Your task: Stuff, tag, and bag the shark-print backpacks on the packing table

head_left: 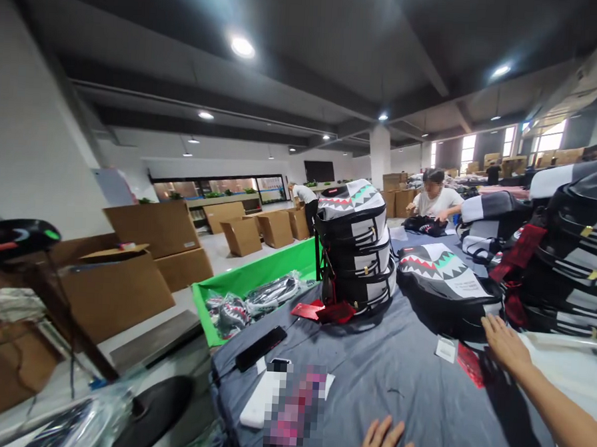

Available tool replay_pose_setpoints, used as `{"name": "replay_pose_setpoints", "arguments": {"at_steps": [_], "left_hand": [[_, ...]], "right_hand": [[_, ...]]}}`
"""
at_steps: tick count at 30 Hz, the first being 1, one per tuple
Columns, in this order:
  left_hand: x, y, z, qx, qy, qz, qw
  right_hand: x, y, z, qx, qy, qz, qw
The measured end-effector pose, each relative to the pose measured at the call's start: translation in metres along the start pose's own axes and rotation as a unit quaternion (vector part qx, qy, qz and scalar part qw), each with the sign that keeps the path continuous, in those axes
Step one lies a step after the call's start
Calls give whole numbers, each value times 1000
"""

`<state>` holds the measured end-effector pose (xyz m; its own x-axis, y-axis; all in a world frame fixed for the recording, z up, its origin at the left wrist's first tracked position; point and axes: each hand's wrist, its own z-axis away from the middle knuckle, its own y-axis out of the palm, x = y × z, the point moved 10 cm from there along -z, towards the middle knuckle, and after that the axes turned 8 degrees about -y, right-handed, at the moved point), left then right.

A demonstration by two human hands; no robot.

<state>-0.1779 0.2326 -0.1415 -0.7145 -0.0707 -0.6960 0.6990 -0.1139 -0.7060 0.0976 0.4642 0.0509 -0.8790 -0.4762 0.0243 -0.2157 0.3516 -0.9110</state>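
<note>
My left hand (383,444) rests on the grey cloth (370,381) at the bottom edge, fingers spread, with nothing in it. Reaching in from the right, my right hand (506,344) has its fingers stretched out at the near right side of a backpack (450,281). That backpack lies flat, in black, grey and white with a shark-mouth print; the fingertips seem to touch its edge. In front of it lie a white tag (446,350) and a red tag (470,364). A stack of similar backpacks (359,253) stands to its left, with red tags hanging at the bottom.
Another backpack stack (576,265) stands at the right, above white plastic wrapping (571,371). A black phone (260,348) and a white device (259,401) lie left. A green bin (201,312) holds wrapped bags. Across the table sits a co-worker (437,199). Cardboard boxes (119,294) fill the left.
</note>
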Motion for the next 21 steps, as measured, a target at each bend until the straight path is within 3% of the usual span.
{"name": "replay_pose_setpoints", "arguments": {"at_steps": [3,5,7,11,12,14,16,17,19,21], "left_hand": [[4,-4,-5,-10,-9,2,1000],[3,-4,-4,-12,11,-10,1000],[3,-15,3,-62,27,1,998],[-11,-75,42,-270,54,92,957],[-25,-92,57,-313,80,105,940],[-65,-120,87,-355,155,112,915],[-112,-135,107,-311,229,103,917],[-134,-134,113,-257,255,84,928],[-166,-120,121,-136,279,32,950],[-177,-93,130,-12,265,-25,964]], "right_hand": [[18,12,-11,45,-20,-22,999],[53,14,-6,61,-60,-49,995],[100,14,14,62,-103,-79,990],[192,26,99,52,-158,-123,978],[211,30,128,41,-170,-131,976],[247,24,192,-41,-229,-145,962],[275,18,254,-88,-251,-141,954],[288,13,281,-95,-247,-134,955],[312,-7,322,-96,-239,-128,958],[332,-36,347,-84,-248,-161,952]]}}
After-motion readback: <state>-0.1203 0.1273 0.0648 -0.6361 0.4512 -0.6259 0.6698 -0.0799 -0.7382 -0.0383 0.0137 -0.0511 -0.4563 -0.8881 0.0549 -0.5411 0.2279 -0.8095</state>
